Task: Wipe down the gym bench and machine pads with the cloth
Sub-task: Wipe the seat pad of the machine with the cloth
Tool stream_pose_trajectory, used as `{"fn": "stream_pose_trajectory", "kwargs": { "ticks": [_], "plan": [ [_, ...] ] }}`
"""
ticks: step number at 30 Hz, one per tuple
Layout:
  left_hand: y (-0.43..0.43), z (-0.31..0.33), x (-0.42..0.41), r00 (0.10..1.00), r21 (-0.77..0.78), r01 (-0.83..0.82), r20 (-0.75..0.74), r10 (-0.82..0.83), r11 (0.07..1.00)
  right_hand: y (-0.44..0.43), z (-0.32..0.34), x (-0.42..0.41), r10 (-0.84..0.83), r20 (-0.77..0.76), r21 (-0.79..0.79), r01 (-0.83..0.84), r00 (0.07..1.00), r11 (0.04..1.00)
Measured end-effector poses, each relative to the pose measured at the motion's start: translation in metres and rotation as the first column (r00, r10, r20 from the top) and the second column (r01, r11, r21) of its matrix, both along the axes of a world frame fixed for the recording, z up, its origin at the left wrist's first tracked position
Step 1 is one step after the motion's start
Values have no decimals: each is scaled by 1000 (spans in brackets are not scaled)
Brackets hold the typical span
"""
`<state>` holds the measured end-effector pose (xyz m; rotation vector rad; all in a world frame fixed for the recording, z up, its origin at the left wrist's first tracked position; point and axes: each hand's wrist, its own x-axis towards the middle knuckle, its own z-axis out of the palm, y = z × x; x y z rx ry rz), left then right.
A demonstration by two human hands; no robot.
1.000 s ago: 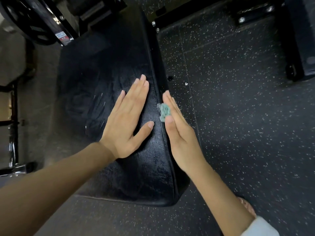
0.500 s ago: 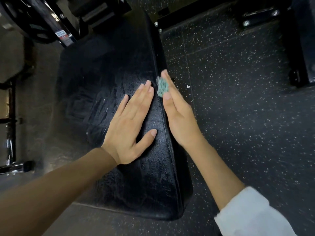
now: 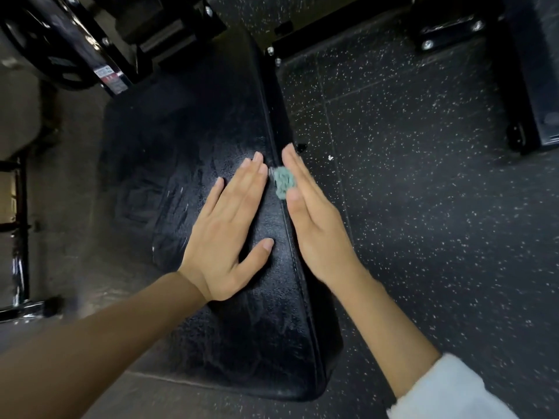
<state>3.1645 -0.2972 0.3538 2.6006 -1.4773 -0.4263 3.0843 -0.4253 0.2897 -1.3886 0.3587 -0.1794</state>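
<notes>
The black padded gym bench (image 3: pixel 193 152) runs away from me, its top showing damp wipe streaks. My left hand (image 3: pixel 230 234) lies flat on the top near the right edge, fingers straight and thumb spread. My right hand (image 3: pixel 314 225) is turned on its side against the bench's right side face, with straight fingers pressing a small bunched teal cloth (image 3: pixel 284 181) onto that edge. Most of the cloth is hidden behind the palm.
Speckled black rubber floor (image 3: pixel 423 222) lies to the right of the bench. Black machine frame parts and a weight plate (image 3: pixel 60 46) stand at the bench's far end. Another black frame (image 3: pixel 532 86) stands at the far right, and chrome bars (image 3: pixel 18 267) at the left.
My right hand slid the cloth away from me along the bench's right edge, then partly back toward me. My left hand stayed flat on the top.
</notes>
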Motion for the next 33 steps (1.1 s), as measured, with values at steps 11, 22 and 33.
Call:
{"fn": "stream_pose_trajectory", "kwargs": {
  "ticks": [11,22,33],
  "plan": [
    [0,-1,3,1000,-1,11,21,-11,1000,-32,-7,81,-3,-4,-32,3,1000,999],
    [2,-2,2,999,15,4,35,-5,1000,3,2,-10,10,17,-3,-10,1000,1000],
    [7,-2,-11,998,-11,-29,53,29,1000,36,12,-89,5,-2,1,-5,1000,1000]
  ]
}}
